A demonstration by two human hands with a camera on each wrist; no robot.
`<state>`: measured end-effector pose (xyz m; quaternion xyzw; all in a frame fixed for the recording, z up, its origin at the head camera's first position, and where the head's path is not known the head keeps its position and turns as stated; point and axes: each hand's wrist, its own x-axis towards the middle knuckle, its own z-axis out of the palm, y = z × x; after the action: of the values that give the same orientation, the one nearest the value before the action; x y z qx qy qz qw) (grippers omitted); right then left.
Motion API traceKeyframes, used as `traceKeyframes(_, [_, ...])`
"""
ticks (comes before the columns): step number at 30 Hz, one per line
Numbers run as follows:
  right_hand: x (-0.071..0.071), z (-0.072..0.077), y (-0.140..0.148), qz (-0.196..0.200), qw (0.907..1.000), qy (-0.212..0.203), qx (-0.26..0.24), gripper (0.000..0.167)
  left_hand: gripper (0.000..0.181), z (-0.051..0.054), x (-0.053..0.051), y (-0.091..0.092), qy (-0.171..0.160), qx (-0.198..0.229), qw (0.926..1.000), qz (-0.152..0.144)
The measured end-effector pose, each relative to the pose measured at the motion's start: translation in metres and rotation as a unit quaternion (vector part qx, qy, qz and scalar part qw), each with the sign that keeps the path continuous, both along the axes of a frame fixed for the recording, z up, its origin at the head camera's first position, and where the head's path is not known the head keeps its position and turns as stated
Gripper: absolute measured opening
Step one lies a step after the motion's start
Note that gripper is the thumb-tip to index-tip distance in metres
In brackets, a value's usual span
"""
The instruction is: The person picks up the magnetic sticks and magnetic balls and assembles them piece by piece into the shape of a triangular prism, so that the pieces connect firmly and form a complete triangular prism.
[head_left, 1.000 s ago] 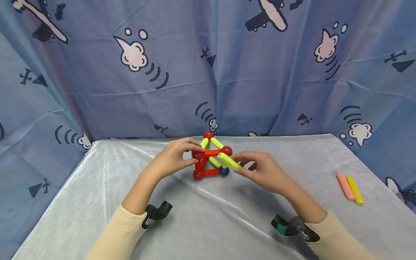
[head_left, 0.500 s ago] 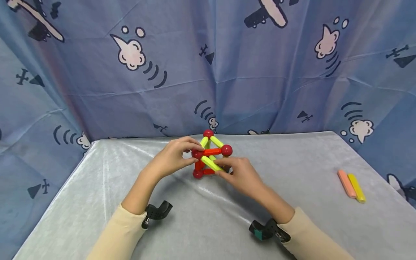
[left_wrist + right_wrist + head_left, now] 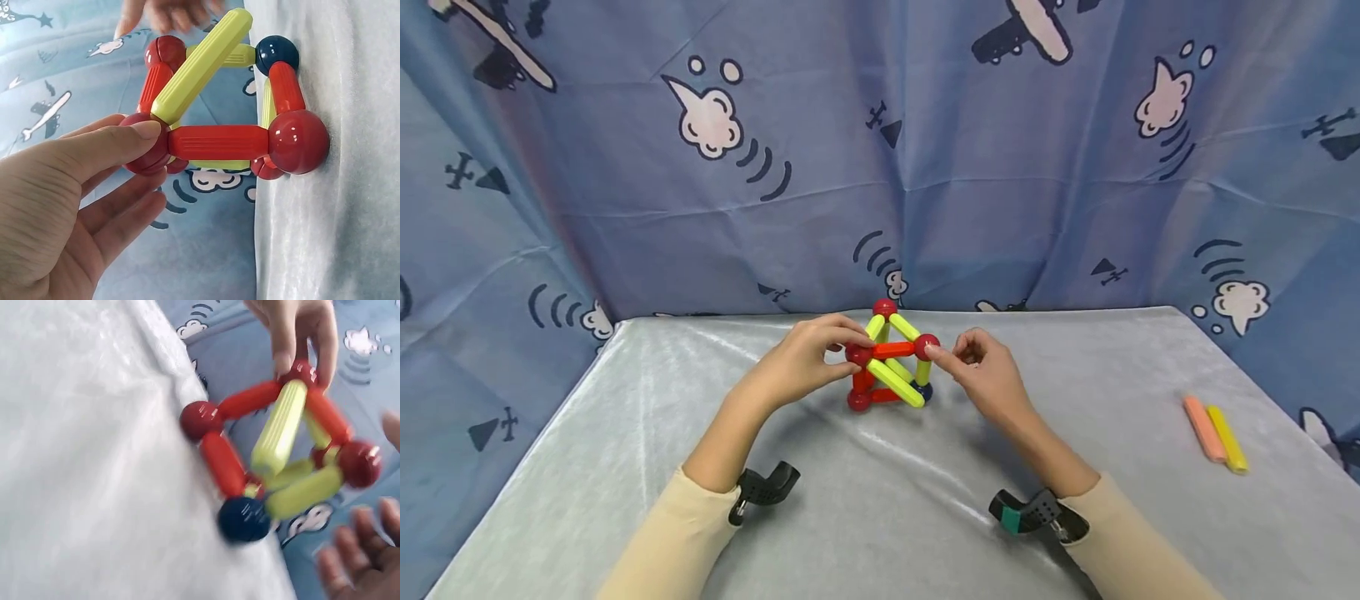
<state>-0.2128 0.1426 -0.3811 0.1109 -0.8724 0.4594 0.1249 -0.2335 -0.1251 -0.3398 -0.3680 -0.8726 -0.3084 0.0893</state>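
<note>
My left hand [image 3: 805, 358] pinches a red ball [image 3: 149, 155] at the upper left corner of a frame built from ball-and-stick magnetic toy pieces. From that ball a yellow-green stick [image 3: 895, 383] slants down to the right; its far end is free in both wrist views, near the dark blue ball [image 3: 244, 520]. My right hand [image 3: 996, 379] is beside the frame's upper right red ball [image 3: 927, 347], holding nothing, with loosely bent fingers. In the right wrist view a gap shows between that hand and the ball. Red and yellow-green sticks join the other balls.
An orange stick [image 3: 1204, 428] and a yellow stick [image 3: 1228, 440] lie side by side at the right of the grey cloth-covered table [image 3: 820, 517]. A blue patterned curtain [image 3: 820, 167] hangs behind the table.
My right hand has brought the yellow-green stick left to the ball in my left hand, let it go there, and moved back to the right. My left hand has stayed in place.
</note>
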Motion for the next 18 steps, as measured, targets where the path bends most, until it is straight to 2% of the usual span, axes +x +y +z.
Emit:
traceKeyframes(2, [-0.004,-0.007,0.001,0.022,0.9969,-0.075,0.002,0.052,0.032,-0.001,-0.001,0.001,-0.004,-0.001,1.0,-0.002])
traceKeyframes(4, [-0.008,-0.016,-0.001,0.061,0.992,-0.109,0.017,0.07,0.032,-0.001,-0.001,0.001,-0.004,-0.001,1.0,-0.001])
traceKeyframes(5, [-0.009,-0.019,-0.003,0.079,0.9902,-0.113,0.022,0.074,0.032,-0.001,-0.001,0.001,-0.003,-0.001,1.0,0.001])
traceKeyframes(7, [-0.01,-0.025,-0.007,0.1,0.9885,-0.112,0.02,0.073,0.032,-0.001,-0.001,0.001,0.0,-0.001,1.0,0.005])
traceKeyframes(10, [-0.01,-0.031,-0.011,0.109,0.9892,-0.098,0.0,0.063,0.032,0.001,0.001,0.003,0.004,-0.003,0.9999,0.01])
traceKeyframes(18, [-0.01,-0.04,-0.01,0.088,0.9936,-0.068,-0.022,0.052,0.031,0.0,0.004,0.009,0.003,-0.013,0.9999,0.009])
